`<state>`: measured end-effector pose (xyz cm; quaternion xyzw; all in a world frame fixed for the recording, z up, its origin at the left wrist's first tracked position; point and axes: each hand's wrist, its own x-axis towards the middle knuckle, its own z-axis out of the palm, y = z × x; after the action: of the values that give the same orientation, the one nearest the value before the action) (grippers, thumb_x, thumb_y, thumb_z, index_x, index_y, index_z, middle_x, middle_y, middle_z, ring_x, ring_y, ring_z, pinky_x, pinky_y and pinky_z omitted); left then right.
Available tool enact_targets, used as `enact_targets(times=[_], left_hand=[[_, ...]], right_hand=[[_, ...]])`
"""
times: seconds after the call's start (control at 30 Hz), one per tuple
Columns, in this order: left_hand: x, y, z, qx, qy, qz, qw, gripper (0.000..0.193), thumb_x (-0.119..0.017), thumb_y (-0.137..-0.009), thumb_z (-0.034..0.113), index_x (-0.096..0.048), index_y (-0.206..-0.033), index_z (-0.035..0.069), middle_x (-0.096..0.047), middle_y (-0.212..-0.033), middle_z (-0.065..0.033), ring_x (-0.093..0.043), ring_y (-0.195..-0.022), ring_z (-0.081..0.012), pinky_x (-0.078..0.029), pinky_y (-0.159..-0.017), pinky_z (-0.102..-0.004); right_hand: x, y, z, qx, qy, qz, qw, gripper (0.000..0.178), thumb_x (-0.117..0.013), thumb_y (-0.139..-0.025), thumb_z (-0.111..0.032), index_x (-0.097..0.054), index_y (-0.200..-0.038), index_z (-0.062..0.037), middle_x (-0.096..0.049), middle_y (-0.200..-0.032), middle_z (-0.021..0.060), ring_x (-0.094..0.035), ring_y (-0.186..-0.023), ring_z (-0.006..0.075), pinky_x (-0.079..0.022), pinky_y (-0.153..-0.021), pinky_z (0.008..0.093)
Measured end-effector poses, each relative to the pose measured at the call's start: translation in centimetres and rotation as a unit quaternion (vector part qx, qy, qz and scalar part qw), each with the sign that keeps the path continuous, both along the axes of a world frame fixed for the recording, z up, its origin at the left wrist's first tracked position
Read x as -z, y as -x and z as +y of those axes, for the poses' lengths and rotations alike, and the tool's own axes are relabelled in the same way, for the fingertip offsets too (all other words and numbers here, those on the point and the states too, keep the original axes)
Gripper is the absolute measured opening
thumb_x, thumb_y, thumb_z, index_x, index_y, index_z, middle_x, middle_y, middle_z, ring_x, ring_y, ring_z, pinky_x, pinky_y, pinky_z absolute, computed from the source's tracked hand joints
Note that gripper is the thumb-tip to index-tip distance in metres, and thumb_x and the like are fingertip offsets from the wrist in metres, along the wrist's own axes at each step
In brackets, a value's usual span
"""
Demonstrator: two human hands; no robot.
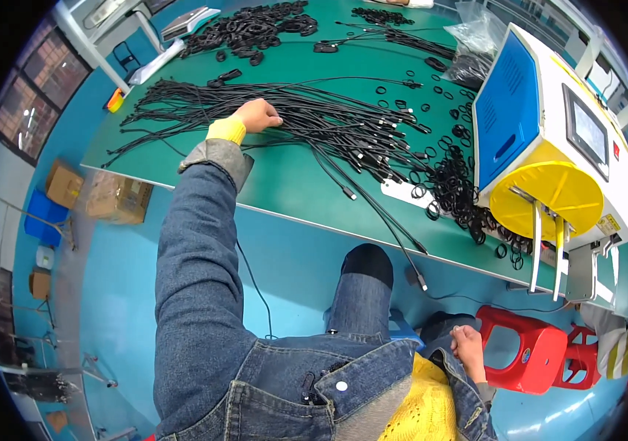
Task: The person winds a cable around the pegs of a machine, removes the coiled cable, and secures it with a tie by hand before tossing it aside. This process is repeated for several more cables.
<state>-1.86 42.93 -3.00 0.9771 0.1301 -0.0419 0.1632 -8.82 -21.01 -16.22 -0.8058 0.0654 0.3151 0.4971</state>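
Note:
My left hand (259, 116) reaches over a long bundle of black cables (307, 110) spread across the green table. Its thumb and fingers are pinched together on a cable in the pile, though the exact grip is partly hidden. Small plug ends point to the right, and a few cables (384, 209) hang over the front edge. My right hand (467, 345) is held low above my lap, beside a red stool, with its fingers curled closed. Whatever it may hold is too small to make out.
A white and blue machine with a yellow disc (547, 202) stands at the table's right. Loose black rings (455, 180) lie beside it. Coiled cables (251, 29) and a clear plastic bag (475, 40) are farther back. Red stools (523, 349) stand at right, cardboard boxes (119, 197) at left.

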Motion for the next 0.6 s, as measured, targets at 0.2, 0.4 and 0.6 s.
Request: enact_targets(times=[0.2, 0.4, 0.6], left_hand=[[-6.3, 0.2, -0.9, -0.036, 0.165, -0.279, 0.945, 0.023, -0.062, -0.080, 0.021, -0.067, -0.090, 0.001, -0.064, -0.085, -0.0013, -0.056, -0.079, -0.0082, -0.045, -0.073, -0.0246], [-13.6, 4.6, -5.8, 0.027, 0.137, -0.497, 0.857, 0.022, -0.063, -0.082, 0.019, -0.065, -0.094, 0.002, -0.061, -0.073, 0.0006, -0.053, -0.066, -0.0060, -0.042, -0.061, -0.0203], [-16.4, 7.9, -6.9, -0.221, 0.542, -0.539, 0.606, 0.025, -0.058, -0.087, 0.019, -0.057, -0.104, 0.000, -0.040, -0.058, 0.0044, -0.035, -0.050, -0.0041, -0.028, -0.045, -0.0189]], right_hand=[[-0.5, 0.0, -0.6, -0.002, -0.007, -0.015, 1.000, 0.024, -0.052, -0.086, -0.023, -0.055, -0.072, -0.0042, -0.050, -0.052, 0.0006, -0.041, -0.041, 0.0064, -0.031, -0.039, 0.0215], [-1.9, -0.5, -0.2, -0.005, -0.014, -0.041, 0.999, 0.024, -0.053, -0.085, -0.023, -0.055, -0.071, -0.0039, -0.050, -0.052, 0.0006, -0.043, -0.044, 0.0063, -0.033, -0.042, 0.0225], [-3.2, -1.3, 2.0, -0.103, -0.050, -0.095, 0.989, 0.021, -0.053, -0.085, -0.021, -0.056, -0.074, -0.0039, -0.049, -0.053, -0.0009, -0.042, -0.045, 0.0054, -0.033, -0.043, 0.0207]])
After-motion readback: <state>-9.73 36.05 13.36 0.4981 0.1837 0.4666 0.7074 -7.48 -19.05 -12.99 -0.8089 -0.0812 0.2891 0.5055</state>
